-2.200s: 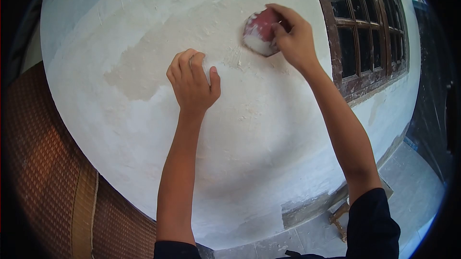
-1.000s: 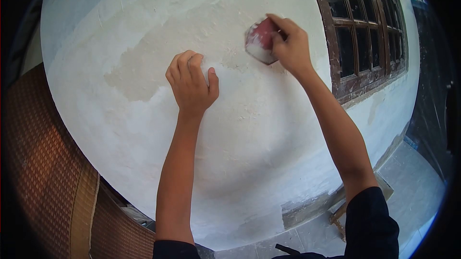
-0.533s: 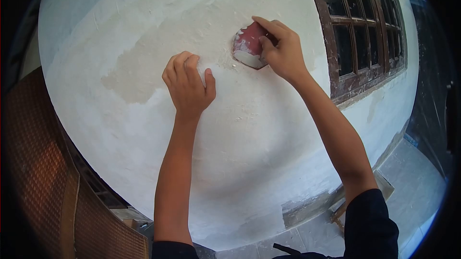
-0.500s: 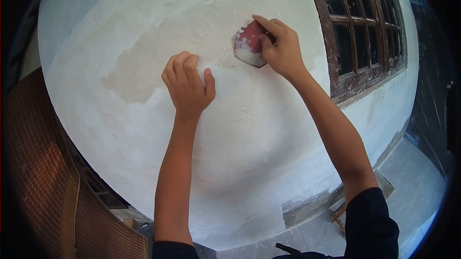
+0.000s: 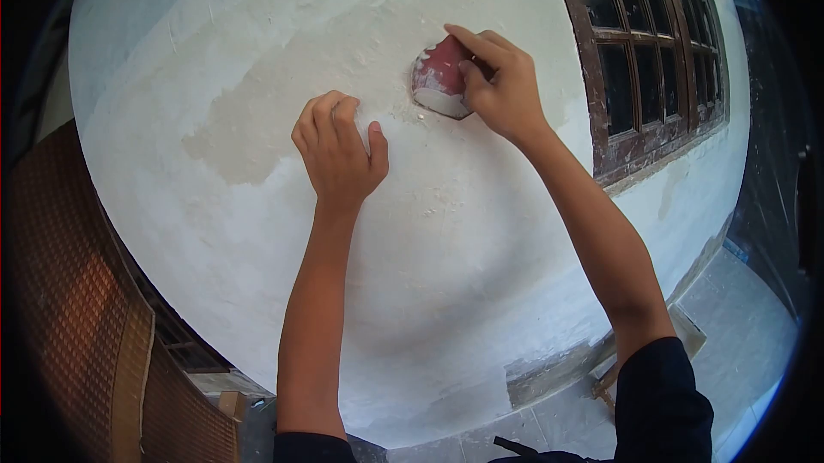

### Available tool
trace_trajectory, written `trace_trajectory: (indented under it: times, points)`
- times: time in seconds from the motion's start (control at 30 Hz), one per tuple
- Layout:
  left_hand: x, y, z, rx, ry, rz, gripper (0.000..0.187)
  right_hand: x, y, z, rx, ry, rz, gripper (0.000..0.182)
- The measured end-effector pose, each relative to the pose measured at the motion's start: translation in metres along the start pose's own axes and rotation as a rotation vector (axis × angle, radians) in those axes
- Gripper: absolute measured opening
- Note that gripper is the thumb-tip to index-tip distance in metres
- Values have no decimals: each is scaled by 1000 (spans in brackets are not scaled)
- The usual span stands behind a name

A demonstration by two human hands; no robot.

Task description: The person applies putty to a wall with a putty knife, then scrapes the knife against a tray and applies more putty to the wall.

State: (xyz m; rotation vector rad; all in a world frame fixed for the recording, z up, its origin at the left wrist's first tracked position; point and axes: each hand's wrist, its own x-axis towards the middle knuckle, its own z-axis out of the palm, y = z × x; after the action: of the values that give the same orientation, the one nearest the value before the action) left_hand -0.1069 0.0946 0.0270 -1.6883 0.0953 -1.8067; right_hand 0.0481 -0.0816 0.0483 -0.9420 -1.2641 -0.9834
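Note:
A red scraper smeared with whitish paste lies against the pale wall. My right hand pinches its right side between thumb and fingers. To the left, my left hand rests on the wall with its fingers bent and the thumb apart; no object shows in it. A beige, rough patch spreads over the wall around and left of both hands, with small crumbs below the scraper.
At the upper right is a brown wooden window frame with dark panes. Brown woven panels stand at the lower left. Grey floor and part of a wooden object show at the lower right.
My right hand has shifted the scraper slightly left along the wall, and the scraper's face is tilted a little differently. My left hand stays nearly in place.

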Motion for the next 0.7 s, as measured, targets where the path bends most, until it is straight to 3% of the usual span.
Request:
trace_trajectory:
  times: [0.03,0.1,0.17,0.23,0.27,0.3,0.37,0.43,0.53,0.57,0.63,0.7]
  points:
    - [-1,0,0,1,3,1,39,2,7,1,-2,-1,3,43]
    - [-2,0,0,1,4,-2,39,15,14,3,-68,258,63,44]
    - [0,-1,0,8,12,1,40,17,9,1,-10,263,148,44]
    - [-1,0,0,-1,8,-3,40,12,-4,10,-7,-29,-56,43]
    - [-2,1,0,-4,3,-5,40,11,-4,17,9,-106,-56,43]
    - [-2,1,-1,-1,1,-7,40,14,2,16,9,-105,-52,43]
    - [-2,0,0,9,6,-10,41,28,9,14,-51,128,25,44]
    - [-3,0,2,-3,5,-8,40,28,3,9,8,161,88,45]
    - [-3,0,1,-2,9,-12,40,21,-1,14,-51,-196,-82,46]
    - [-3,1,1,-3,8,-11,40,24,4,13,-51,-195,-80,46]
    - [-2,0,0,-2,-7,-20,41,34,15,8,-25,90,43,47]
    - [-1,0,1,-1,-2,-12,41,34,6,4,48,104,110,47]
